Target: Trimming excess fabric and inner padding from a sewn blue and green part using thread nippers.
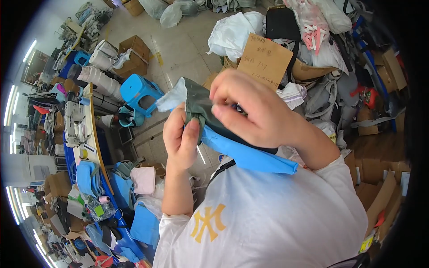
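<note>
In front of my chest, my left hand (179,137) pinches a folded piece of dark green fabric (196,97) between thumb and fingers. A bright blue cloth panel (246,152) is joined to it or lies against it, stretching toward my right side. From the upper left of the green fabric a pale, ragged-edged light blue piece (173,96) sticks out. My right hand (254,107) is curled closed just over the fabric. Something small and dark shows between its fingers, too hidden to name.
On the left, a sewing machine (75,117) stands on a long table with blue pouches (88,177) and a pink thread spool (104,199). A blue stool (139,94) and a cardboard box (134,54) are on the floor. Bags and fabric heap up around a cardboard sheet (264,58) at right.
</note>
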`<state>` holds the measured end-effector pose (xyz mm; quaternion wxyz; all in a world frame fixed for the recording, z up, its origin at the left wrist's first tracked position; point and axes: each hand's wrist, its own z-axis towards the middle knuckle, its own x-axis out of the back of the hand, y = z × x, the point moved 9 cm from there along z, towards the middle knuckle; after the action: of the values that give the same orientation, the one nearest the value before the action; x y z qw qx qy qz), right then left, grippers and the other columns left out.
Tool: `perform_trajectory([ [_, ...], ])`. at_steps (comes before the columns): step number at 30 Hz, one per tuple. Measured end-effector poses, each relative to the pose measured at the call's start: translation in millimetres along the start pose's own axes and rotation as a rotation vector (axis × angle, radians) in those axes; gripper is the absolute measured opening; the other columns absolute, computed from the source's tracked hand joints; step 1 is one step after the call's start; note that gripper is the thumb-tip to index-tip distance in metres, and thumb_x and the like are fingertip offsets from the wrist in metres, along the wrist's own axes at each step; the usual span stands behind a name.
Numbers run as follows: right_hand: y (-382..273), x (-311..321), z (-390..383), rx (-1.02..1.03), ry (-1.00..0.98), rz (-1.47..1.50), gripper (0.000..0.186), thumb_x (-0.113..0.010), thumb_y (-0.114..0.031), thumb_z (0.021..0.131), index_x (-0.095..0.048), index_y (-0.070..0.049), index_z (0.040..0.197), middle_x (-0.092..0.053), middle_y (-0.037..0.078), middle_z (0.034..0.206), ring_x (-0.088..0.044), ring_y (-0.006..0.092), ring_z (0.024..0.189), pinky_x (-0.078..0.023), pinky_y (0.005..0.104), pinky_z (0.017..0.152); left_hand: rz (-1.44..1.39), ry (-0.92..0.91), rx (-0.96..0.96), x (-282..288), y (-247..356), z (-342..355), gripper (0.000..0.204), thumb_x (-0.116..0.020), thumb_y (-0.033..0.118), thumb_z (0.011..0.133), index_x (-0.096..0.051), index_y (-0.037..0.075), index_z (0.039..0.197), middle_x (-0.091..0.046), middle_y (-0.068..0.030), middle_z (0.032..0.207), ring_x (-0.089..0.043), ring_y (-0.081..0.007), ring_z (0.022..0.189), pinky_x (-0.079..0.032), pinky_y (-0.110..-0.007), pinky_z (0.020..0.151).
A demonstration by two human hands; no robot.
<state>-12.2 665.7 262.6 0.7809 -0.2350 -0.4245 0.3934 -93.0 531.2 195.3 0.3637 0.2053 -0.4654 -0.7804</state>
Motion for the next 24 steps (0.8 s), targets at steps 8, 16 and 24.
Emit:
perform_trajectory([
  [8,-1.0,-15.0,-2.9,-0.031,-0.125,-0.092,0.009,-0.069,-0.004,0.086,-0.061,-0.001,0.090,-0.060,0.010,0.089,-0.061,0.0285,0.077,-0.049,0.0378,0.065,0.075,-0.026,-0.044,2.3,0.4,-0.7,0.016,-0.056,0.008,0.092,-0.051,0.002,0.079,-0.051,-0.0058,0.078,-0.044,-0.0161,0.068,-0.035,-0.030,0.062],
  [16,-0.5,-14.7,-1.3,-0.007,-0.083,-0.061,0.009,-0.069,-0.003,0.086,-0.061,-0.001,0.088,-0.061,0.011,0.087,-0.061,0.0280,0.076,-0.049,0.0367,0.064,0.065,-0.011,-0.056,-0.5,2.5,1.2,0.015,-0.057,0.008,0.092,-0.052,0.002,0.079,-0.053,-0.0064,0.079,-0.045,-0.0170,0.070,-0.036,-0.030,0.063],
  [24,13.1,13.1,3.7,-0.030,0.218,0.348,0.019,-0.065,-0.012,0.098,-0.054,-0.002,0.110,-0.058,0.000,0.098,-0.053,0.0055,0.077,-0.045,0.0239,0.065,0.124,-0.204,0.071,-28.3,-20.7,-1.8,0.018,-0.062,0.010,0.086,-0.050,0.002,0.075,-0.046,-0.0085,0.074,-0.045,-0.0250,0.070,-0.037,-0.036,0.064],
])
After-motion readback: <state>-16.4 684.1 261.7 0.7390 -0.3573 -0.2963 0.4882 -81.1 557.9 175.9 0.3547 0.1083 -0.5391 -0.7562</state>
